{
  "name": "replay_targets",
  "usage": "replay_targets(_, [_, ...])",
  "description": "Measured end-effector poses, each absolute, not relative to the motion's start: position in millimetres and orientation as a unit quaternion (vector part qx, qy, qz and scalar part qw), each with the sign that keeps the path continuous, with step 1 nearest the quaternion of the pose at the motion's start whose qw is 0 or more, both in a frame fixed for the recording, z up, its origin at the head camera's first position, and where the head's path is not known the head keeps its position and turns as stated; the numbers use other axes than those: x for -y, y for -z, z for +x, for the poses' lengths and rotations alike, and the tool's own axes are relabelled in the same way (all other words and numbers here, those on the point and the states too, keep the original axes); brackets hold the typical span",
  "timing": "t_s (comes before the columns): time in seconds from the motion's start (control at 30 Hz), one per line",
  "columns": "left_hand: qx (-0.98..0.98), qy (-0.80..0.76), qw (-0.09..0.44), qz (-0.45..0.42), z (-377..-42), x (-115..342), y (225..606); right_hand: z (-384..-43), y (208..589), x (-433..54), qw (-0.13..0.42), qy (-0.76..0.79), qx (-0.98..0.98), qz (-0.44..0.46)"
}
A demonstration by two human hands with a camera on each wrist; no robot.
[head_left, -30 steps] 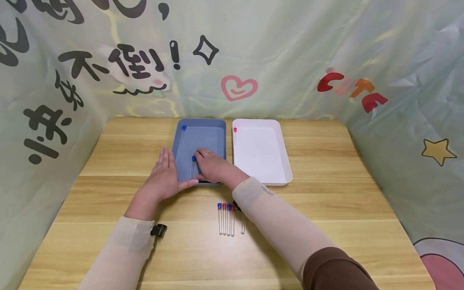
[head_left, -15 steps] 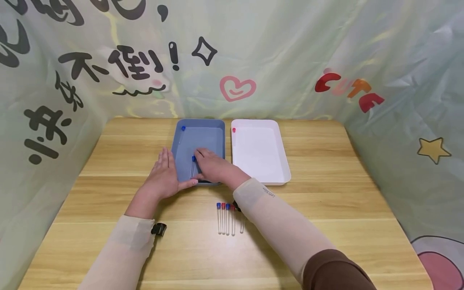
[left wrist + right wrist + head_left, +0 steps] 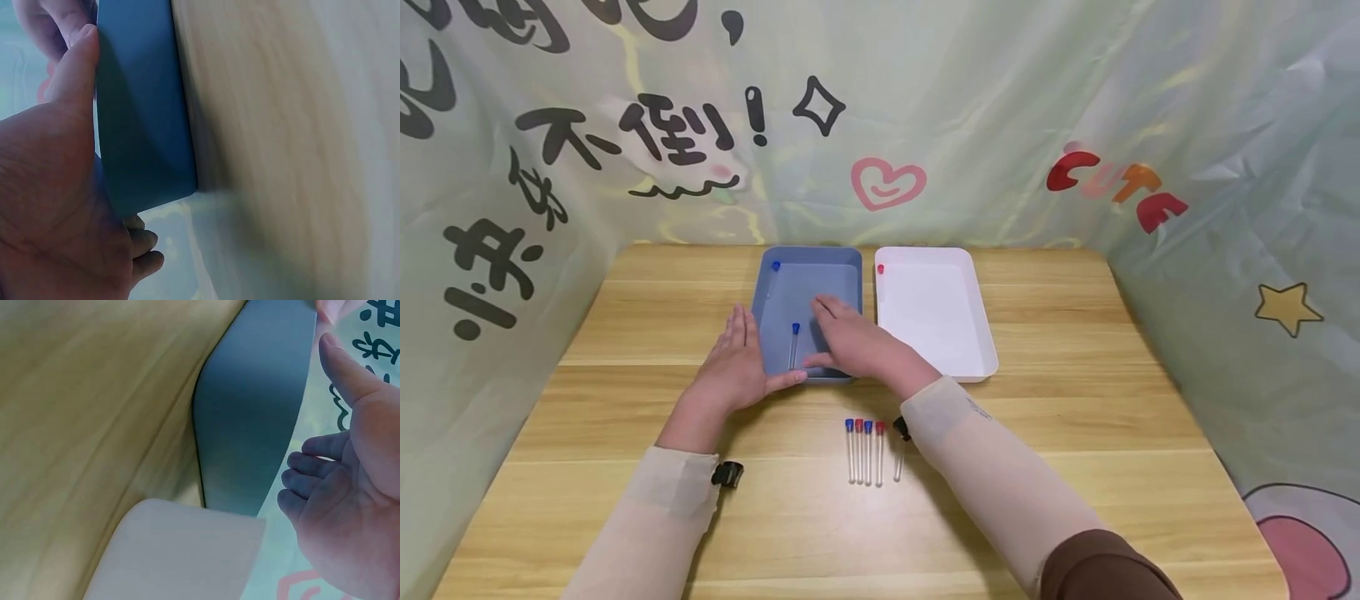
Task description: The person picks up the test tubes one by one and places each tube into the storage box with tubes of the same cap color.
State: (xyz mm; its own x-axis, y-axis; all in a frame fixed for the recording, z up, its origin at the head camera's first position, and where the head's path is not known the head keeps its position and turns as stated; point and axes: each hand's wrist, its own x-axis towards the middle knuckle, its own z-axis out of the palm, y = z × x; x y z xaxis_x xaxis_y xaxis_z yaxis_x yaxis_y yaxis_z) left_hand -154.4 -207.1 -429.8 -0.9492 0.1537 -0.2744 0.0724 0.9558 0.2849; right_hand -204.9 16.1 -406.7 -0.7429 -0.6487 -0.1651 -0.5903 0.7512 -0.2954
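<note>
My left hand point(image 3: 733, 367) rests against the front left corner of the blue tray point(image 3: 823, 279), fingers straight along the side and thumb along the front rim. A test tube with a blue cap point(image 3: 794, 350) lies inside near the front, cap toward the back. Just right of that tube my right hand point(image 3: 850, 337) is over the tray, its fingers spread away from the thumb and holding nothing. The right wrist view shows its bare palm point(image 3: 356, 506). Another blue cap point(image 3: 776, 266) sits in the tray's back left corner, its clear tube barely visible.
A white tray point(image 3: 932, 317) stands right of the blue one, with a red cap point(image 3: 881, 269) at its back left. In front, several test tubes point(image 3: 868, 454) with blue and red caps lie side by side. Beside them, one tube point(image 3: 898, 467) is partly hidden by the right forearm.
My right hand has let go of the blue-capped test tube and shifted slightly right, its fingers opening. The tube stays in the blue tray. My left hand holds its place.
</note>
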Motion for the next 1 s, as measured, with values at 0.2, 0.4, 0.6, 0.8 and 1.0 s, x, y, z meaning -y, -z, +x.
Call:
replay_targets(0.2, [-0.979,-0.133,0.14,0.06,-153.3,205.6,428.6,-193.3,402.4,-29.7,0.116,0.11,-0.928,-0.337])
replay_targets(0.4, [-0.979,-0.132,0.142,0.06,-153.0,204.6,427.1,-182.4,393.8,-44.0,0.09,0.115,-0.932,-0.333])
replay_targets(0.6, [-0.98,-0.129,0.143,0.058,-153.0,206.2,428.1,-172.1,385.8,-57.1,0.089,0.131,-0.936,-0.315])
replay_targets(0.8, [-0.978,-0.133,0.149,0.056,-153.7,206.4,428.2,-157.8,383.9,-69.9,0.091,0.148,-0.934,-0.311])
replay_targets(1.0, [-0.977,-0.137,0.151,0.055,-154.5,206.6,428.9,-139.0,390.0,-79.9,0.097,0.163,-0.928,-0.32])
